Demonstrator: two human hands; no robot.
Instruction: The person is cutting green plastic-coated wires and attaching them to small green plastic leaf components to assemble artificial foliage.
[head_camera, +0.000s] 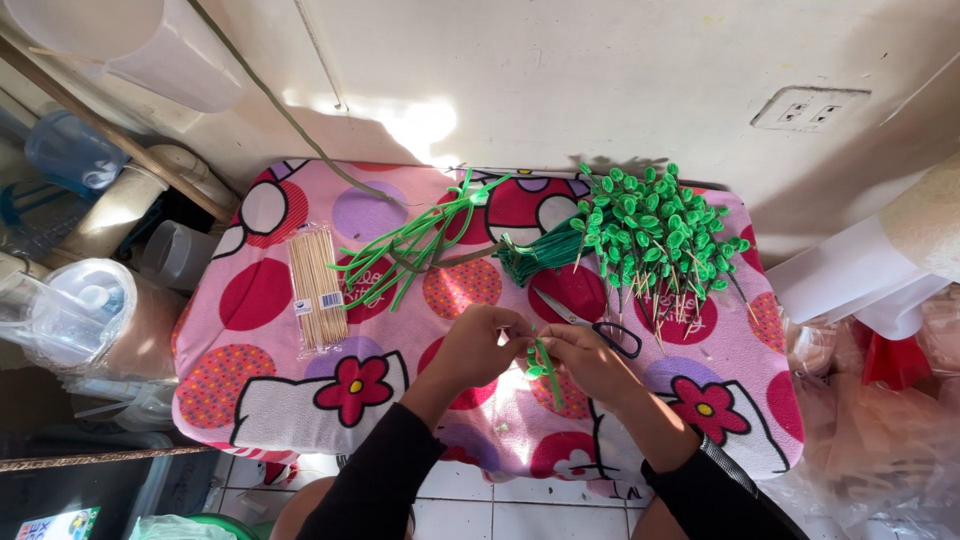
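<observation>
Setting: a person sits at a low table (230, 390) draped in a pink cartoon-print cloth, pushed against a pale wall.
Hands: the left hand (478, 345) and right hand (588, 362) meet at the table's near middle, both pinched on a green pipe-cleaner stem (545, 368).
Stem: its leafy end lies between the fingertips; the long axis runs from the hands down toward the person, tilted slightly right.
Done, by the look of it: a dense heap of finished green leaf sprigs (655, 235) on sticks fills the far right corner, heads fanned toward the wall.
Left, by the look of it: a loose bundle of straight green pipe cleaners (415, 250) and a near-full pack of wooden skewers (318, 288) lie untouched to the left.
Nearby: black-handled scissors (590, 322) rest just beyond the right hand.
</observation>
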